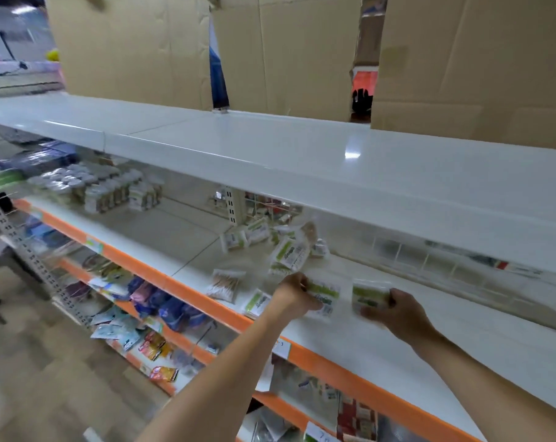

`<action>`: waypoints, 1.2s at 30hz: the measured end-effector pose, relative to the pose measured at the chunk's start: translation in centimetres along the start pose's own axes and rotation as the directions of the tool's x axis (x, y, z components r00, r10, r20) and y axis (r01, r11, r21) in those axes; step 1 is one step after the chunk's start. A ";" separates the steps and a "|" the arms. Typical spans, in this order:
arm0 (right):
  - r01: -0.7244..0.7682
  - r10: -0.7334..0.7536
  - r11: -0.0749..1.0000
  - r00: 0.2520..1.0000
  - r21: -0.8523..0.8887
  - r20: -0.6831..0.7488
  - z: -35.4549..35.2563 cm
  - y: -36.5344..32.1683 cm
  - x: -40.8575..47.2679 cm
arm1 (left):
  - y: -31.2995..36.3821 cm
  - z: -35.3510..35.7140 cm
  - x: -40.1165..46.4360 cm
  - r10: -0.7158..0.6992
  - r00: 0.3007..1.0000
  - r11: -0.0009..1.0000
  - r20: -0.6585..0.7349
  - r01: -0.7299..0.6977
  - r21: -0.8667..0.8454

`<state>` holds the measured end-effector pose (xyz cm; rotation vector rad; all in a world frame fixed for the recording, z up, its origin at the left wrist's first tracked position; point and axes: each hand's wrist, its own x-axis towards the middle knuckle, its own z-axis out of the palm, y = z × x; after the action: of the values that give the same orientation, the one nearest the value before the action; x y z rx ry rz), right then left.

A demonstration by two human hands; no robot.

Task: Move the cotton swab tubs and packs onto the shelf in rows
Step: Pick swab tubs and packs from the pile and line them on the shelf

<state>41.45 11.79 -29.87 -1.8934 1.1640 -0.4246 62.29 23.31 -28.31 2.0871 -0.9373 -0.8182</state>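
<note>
We reach both arms over the orange front edge of the white shelf [381, 342]. Our left hand [297, 290] has its fingers curled onto a flat pack of cotton swabs with a green label [326, 298], pinching it at its left edge while the pack lies on or just above the shelf; the blur keeps us from telling which. Our right hand [397, 309] grips a second green-labelled pack [367, 296] from its right side, thumb on top and fingers bent under it, and this pack sits just beside the first, the two close but apart. To the left of our left hand, another green pack [258, 303] lies flat near the shelf's front edge, and beside it lies a clear pack of wooden-stick swabs [225, 283]. Further back on the same shelf, a loose heap of packs [283, 247] lies in no order, some tilted against each other. Far to the left, on the same level, tubs with round lids [78, 183] stand in tidy rows. Above all this runs a bare white upper shelf [270, 148] with sheets of cardboard [133, 49] standing behind it.
</note>
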 end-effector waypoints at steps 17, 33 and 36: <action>0.179 -0.185 0.983 0.949 0.047 0.253 12.0 -10.7 0.5 | -9.5 -11.1 -6.4 -0.041 0.936 0.988 -0.350 -0.015 -0.155; 0.234 -0.265 0.963 0.910 0.131 0.320 29.1 -22.7 0.9 | -21.1 -26.6 -9.0 -0.188 0.866 0.958 -0.464 0.056 -0.283; 0.263 -0.295 0.955 0.897 0.139 0.328 32.3 -24.6 1.0 | -23.0 -29.5 -9.4 -0.197 0.850 0.957 -0.489 0.060 -0.282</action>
<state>76.89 31.69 -29.01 -1.9633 0.6316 -0.2770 88.02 52.06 -27.63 1.9986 -0.3774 -0.3778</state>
